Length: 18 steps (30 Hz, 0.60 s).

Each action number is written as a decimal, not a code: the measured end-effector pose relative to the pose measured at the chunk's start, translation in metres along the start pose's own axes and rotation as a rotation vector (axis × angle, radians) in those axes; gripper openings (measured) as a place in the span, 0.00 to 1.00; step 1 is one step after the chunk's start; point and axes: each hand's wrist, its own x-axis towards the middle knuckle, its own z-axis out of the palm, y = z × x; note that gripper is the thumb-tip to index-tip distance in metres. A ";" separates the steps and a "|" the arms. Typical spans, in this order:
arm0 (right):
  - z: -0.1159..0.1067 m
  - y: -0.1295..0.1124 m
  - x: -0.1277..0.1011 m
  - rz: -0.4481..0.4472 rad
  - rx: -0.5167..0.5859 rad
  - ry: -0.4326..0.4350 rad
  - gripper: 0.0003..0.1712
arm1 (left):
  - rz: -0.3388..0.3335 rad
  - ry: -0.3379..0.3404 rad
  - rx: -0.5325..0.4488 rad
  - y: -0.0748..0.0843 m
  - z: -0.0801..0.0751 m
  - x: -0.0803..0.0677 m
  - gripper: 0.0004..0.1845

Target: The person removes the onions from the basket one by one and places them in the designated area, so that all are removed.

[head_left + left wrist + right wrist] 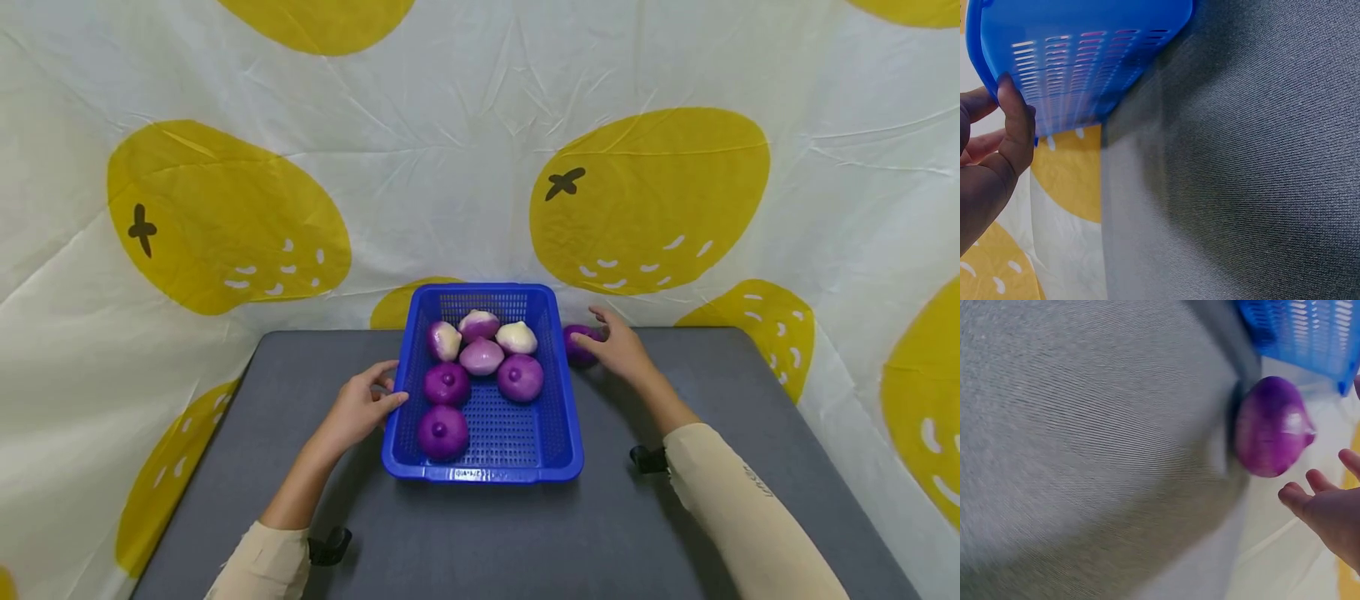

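A blue plastic basket [483, 474] with slotted walls stands on the grey table, holding several onions, some purple [442, 432] and some partly white [517, 337]. My left hand [362, 406] holds the basket's left rim, its fingertips at the edge in the left wrist view. Just outside the basket's right wall, near the table's back edge, sits another purple onion [1270, 428]. Over it reaches my right hand [617, 344], fingers spread; in the right wrist view a gap shows between its fingertips and the onion.
The grey table [480, 542] ends at a back edge just behind the basket. A white cloth [450, 167] printed with yellow fruit hangs behind it and along the sides. Dark wrist devices [330, 547] show at both sleeves.
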 end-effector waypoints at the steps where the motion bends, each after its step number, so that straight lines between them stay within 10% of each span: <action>1: -0.001 -0.004 -0.001 -0.015 -0.004 -0.005 0.48 | 0.000 0.003 0.002 0.000 0.000 0.000 0.32; 18: -0.009 -0.094 -0.014 -0.247 -0.041 -0.202 0.46 | -0.012 0.001 0.009 0.002 0.001 -0.001 0.32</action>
